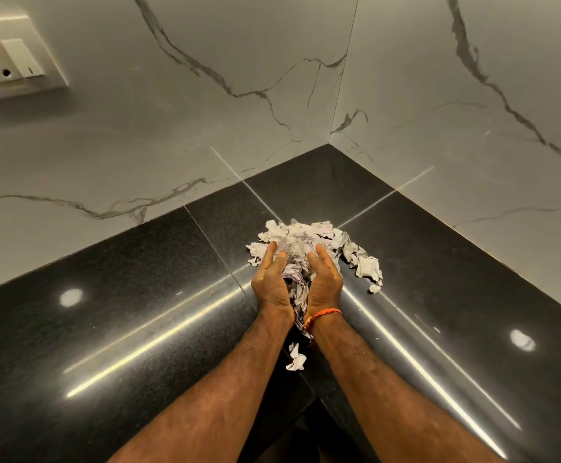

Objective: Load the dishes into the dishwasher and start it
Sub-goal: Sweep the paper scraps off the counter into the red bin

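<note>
- While two bare forearms reach forward from the bottom edge, one loose scrap [296,357] of crumpled paper lies on the counter [105,329] between them, nearest the camera and just below the wrists.
- One orange thread band [322,315] circles the right wrist; a bit of paper pokes out beside it.
- Both hands stand on edge, palms facing each other, heels close together and fingers pointing away toward the corner.
- Left hand [270,282]: fingers fairly straight and together, thumb on top, pressing its side of the paper.
- Right hand [326,279]: same pose mirrored, fingers slightly bent at the tips, pressing the other side.
- Neither hand curls fully round anything; the two palms squeeze a wad of paper between them, so the grip is a two-handed scoop with the hands a little apart at the fingertips.
- One heap of crumpled paper [306,238], white with faint print, spreads beyond the fingertips; a few separate pieces [369,267] trail off to its right. I cannot count the pieces in the heap.
- Black, glossy counter slabs meet at seams under the heap; two round light reflections and several bright streaks show on them.
- Two marble-veined walls [205,95] meet in one corner behind the counter.
- One socket plate [8,61] with one switch sits on the left wall, far upper left.
- No dishes or dishwasher are in view.
</note>
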Demonstrator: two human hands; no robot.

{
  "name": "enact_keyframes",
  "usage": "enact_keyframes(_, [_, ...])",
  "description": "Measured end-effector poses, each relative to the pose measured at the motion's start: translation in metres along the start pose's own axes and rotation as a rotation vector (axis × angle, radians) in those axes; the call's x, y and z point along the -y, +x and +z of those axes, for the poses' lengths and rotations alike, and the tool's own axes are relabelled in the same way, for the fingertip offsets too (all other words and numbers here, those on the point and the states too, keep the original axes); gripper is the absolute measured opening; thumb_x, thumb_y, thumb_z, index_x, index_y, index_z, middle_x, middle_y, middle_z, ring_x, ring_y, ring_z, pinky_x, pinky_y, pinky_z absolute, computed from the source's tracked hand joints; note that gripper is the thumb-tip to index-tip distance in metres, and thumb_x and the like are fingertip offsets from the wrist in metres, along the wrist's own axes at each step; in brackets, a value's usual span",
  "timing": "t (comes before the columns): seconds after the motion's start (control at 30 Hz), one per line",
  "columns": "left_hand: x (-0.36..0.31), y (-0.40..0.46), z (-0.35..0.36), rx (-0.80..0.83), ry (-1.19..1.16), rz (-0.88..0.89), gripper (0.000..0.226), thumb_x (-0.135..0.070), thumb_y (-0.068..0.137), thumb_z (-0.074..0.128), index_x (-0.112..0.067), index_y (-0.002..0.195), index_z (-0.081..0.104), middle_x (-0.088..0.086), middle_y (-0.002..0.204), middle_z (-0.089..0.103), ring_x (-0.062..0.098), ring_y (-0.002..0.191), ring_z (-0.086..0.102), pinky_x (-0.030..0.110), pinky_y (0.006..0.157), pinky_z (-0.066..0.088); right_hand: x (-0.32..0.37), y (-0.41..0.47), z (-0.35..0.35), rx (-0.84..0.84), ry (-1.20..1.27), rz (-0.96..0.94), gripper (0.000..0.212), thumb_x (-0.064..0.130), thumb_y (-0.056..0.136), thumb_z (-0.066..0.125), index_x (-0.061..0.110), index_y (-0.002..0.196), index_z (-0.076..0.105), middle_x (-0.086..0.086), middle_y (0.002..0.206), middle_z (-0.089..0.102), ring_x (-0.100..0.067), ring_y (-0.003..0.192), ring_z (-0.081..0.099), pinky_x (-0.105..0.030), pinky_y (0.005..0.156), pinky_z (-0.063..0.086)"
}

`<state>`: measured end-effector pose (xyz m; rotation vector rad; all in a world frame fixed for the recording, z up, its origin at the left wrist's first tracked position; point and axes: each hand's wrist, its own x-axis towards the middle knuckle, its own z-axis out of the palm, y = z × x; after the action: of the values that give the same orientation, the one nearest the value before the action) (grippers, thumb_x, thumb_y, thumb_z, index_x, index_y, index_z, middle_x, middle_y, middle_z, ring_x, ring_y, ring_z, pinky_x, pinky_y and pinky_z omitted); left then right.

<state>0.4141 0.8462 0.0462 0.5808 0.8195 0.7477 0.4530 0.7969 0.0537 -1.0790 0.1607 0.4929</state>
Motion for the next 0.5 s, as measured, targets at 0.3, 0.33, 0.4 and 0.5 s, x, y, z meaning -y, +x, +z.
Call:
enact_keyframes(0.3, [-0.027, -0.015, -0.009, 0.048, -0.021, -0.056, 0.022, -0.017, 0.091, 0.073, -0.001, 0.105, 0.075, 0.018, 0.102, 0.077, 0.036, 0.096, 0.074, 0.043, 0.084, 0.060, 0.003, -0.039, 0.026, 0.035, 0.062, 0.011, 0.026, 0.012, 0.091, 0.068, -0.004, 0.111, 0.071, -0.020, 0.106, 0.074, -0.036, 0.099, 0.072, -0.045, 0.088, 0.059])
enact_keyframes(0.33, [-0.030, -0.017, -0.009, 0.049, -0.013, -0.061, 0.021, -0.018, 0.090, 0.075, -0.001, 0.103, 0.075, 0.017, 0.100, 0.077, 0.035, 0.094, 0.075, 0.042, 0.082, 0.061, 0.004, -0.043, 0.027, 0.031, 0.064, 0.006, 0.025, 0.013, 0.091, 0.069, -0.003, 0.110, 0.072, -0.018, 0.105, 0.075, -0.032, 0.097, 0.073, -0.039, 0.083, 0.061])
enact_keyframes(0.4, [-0.033, -0.020, -0.011, 0.051, 0.001, -0.068, 0.019, -0.017, 0.087, 0.079, -0.003, 0.099, 0.076, 0.016, 0.098, 0.077, 0.033, 0.092, 0.075, 0.041, 0.081, 0.062, 0.004, -0.048, 0.028, 0.018, 0.065, 0.004, 0.023, 0.013, 0.090, 0.071, -0.002, 0.108, 0.073, -0.016, 0.102, 0.076, -0.029, 0.094, 0.074, -0.033, 0.075, 0.061])
enact_keyframes(0.5, [-0.032, -0.016, -0.017, 0.051, 0.047, -0.038, 0.019, -0.012, 0.085, 0.079, -0.006, 0.102, 0.075, 0.014, 0.101, 0.077, 0.035, 0.101, 0.073, 0.043, 0.086, 0.061, 0.003, -0.052, 0.028, 0.014, 0.054, 0.016, 0.023, 0.010, 0.087, 0.074, -0.004, 0.105, 0.072, -0.018, 0.100, 0.076, -0.033, 0.093, 0.073, -0.038, 0.078, 0.061])
